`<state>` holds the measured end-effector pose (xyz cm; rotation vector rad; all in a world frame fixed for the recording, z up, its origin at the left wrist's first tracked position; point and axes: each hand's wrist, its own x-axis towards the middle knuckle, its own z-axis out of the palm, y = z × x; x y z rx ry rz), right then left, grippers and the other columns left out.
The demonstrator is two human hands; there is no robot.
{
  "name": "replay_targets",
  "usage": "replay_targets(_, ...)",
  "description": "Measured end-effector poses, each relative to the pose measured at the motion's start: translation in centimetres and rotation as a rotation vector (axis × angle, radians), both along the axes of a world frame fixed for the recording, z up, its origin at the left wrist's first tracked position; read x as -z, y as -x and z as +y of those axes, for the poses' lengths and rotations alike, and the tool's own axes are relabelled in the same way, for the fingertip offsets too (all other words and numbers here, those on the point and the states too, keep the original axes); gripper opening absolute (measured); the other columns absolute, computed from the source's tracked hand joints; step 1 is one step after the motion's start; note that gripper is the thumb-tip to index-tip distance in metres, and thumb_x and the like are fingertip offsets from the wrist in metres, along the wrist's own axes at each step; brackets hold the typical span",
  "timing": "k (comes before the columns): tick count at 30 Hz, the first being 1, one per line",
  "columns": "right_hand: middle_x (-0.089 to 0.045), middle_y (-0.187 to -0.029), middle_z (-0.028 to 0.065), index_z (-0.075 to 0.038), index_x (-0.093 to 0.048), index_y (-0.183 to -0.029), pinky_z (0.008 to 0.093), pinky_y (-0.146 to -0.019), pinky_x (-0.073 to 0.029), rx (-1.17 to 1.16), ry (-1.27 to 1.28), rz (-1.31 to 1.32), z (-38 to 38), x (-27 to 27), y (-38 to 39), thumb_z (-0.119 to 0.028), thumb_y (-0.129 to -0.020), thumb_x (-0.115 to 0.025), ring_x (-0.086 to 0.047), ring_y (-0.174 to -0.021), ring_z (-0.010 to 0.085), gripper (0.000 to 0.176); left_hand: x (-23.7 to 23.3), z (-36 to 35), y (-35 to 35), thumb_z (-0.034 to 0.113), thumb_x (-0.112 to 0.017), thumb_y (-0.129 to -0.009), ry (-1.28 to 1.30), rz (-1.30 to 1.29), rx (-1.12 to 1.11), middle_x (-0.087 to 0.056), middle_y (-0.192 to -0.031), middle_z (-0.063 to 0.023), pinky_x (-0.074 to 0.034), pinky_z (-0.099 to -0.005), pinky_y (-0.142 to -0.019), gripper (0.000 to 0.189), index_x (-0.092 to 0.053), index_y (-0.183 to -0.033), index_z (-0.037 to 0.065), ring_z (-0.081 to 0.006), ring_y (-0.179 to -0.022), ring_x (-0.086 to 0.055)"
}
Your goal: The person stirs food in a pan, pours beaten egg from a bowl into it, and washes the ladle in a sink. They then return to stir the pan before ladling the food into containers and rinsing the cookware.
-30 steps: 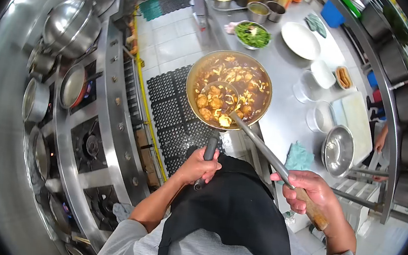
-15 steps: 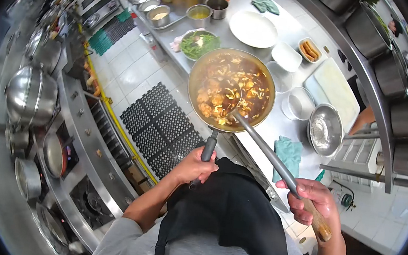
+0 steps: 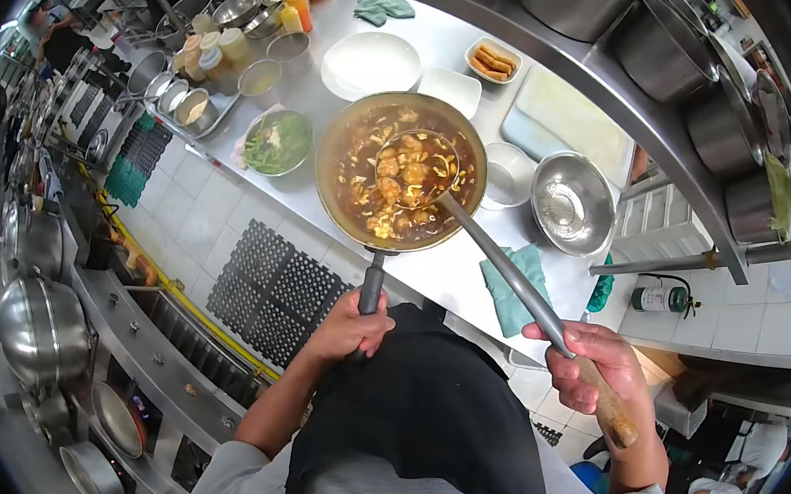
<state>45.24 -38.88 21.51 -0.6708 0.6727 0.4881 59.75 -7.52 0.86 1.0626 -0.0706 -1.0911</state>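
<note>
My left hand (image 3: pixel 355 328) is closed round the dark handle of a wide pan (image 3: pixel 330 177), which is held above the edge of the steel counter. Brown sauce with chunks and pale pieces fills the pan. A long metal ladle (image 3: pixel 500 258) with a wooden grip is held in my right hand (image 3: pixel 595 364). Its bowl rests in the sauce with several chunks in it. Beyond the pan lie a white plate (image 3: pixel 371 63) and a white square dish (image 3: pixel 450 90). A bowl of greens (image 3: pixel 278 141) is at the pan's left.
Right of the pan are a clear bowl (image 3: pixel 507 177), a metal bowl (image 3: pixel 574 203) and a teal cloth (image 3: pixel 514 288). Cutting boards (image 3: pixel 573 121) lie behind. An overhead shelf (image 3: pixel 684 162) carries pots. Stoves (image 3: pixel 145 336) stand at the left. Other people are at the lower right and far left.
The view has turned rightward. My hands still hold the pan and ladle, and the pan now covers more of the counter. The chunks are now gathered in the ladle's bowl.
</note>
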Motion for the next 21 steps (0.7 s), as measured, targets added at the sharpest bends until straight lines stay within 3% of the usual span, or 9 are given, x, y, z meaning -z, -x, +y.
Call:
replay_targets(6, -0.052, -0.073, 0.0075, 0.012, -0.047, -0.143, 0.0250, -0.035, -0.045, 0.084, -0.086, 0.044, -2.6, 0.3, -0.6, -0.023, -0.108, -0.051, -0.049, -0.042, 0.0110, 0.050, 0.2, -2.7, -0.1, -0.003, -0.065, -0.090, 0.008, 0.003, -0.018, -0.047, -0.056, 0.0005, -0.043, -0.0294, -0.043, 0.024, -0.046, -0.097, 0.008, -0.0108, -0.042, -0.046)
replay_targets(12, -0.053, -0.072, 0.0043, 0.009, -0.051, -0.140, 0.0235, -0.034, -0.040, 0.070, -0.150, -0.003, -5.2, 0.5, -1.9, -0.025, -0.106, -0.055, -0.047, -0.040, 0.0101, 0.049, 0.0, -3.9, -0.1, -0.004, -0.065, -0.090, -0.004, 0.008, -0.081, -0.046, -0.056, 0.0007, -0.042, -0.0296, -0.042, 0.024, -0.046, -0.098, 0.009, -0.0109, -0.042, -0.046)
replay_targets(16, -0.058, -0.081, 0.0110, 0.014, -0.040, -0.147, 0.0272, -0.038, -0.053, 0.154, -0.323, -0.080, -6.9, 1.6, -2.5, -0.022, -0.109, -0.043, -0.060, -0.047, 0.0150, 0.052, 0.1, -3.7, 0.1, -0.004, -0.065, -0.089, -0.039, 0.015, -0.144, -0.047, -0.057, 0.0006, -0.041, -0.0296, -0.041, 0.025, -0.045, -0.097, 0.010, -0.0106, -0.041, -0.045)
replay_targets(19, -0.052, -0.072, 0.0057, 0.010, -0.050, -0.141, 0.0222, -0.033, -0.041, 0.137, -0.194, -0.051, -7.2, 1.0, -3.8, -0.024, -0.107, -0.053, -0.048, -0.041, 0.0102, 0.049, -0.4, -2.9, 0.4, -0.004, -0.065, -0.088, -0.069, 0.028, -0.191, -0.047, -0.058, 0.0007, -0.041, -0.0292, -0.042, 0.026, -0.046, -0.097, 0.010, -0.0101, -0.041, -0.045)
replay_targets(21, -0.053, -0.073, 0.0046, 0.011, -0.050, -0.140, 0.0215, -0.033, -0.042, 0.131, -0.159, -0.087, -7.4, 1.5, -4.4, -0.025, -0.108, -0.051, -0.048, -0.041, 0.0088, 0.048, -1.0, -2.3, 0.6, -0.005, -0.064, -0.087, -0.064, 0.041, -0.237, -0.046, -0.058, 0.0010, -0.041, -0.0288, -0.042, 0.026, -0.046, -0.098, 0.010, -0.0098, -0.041, -0.044)
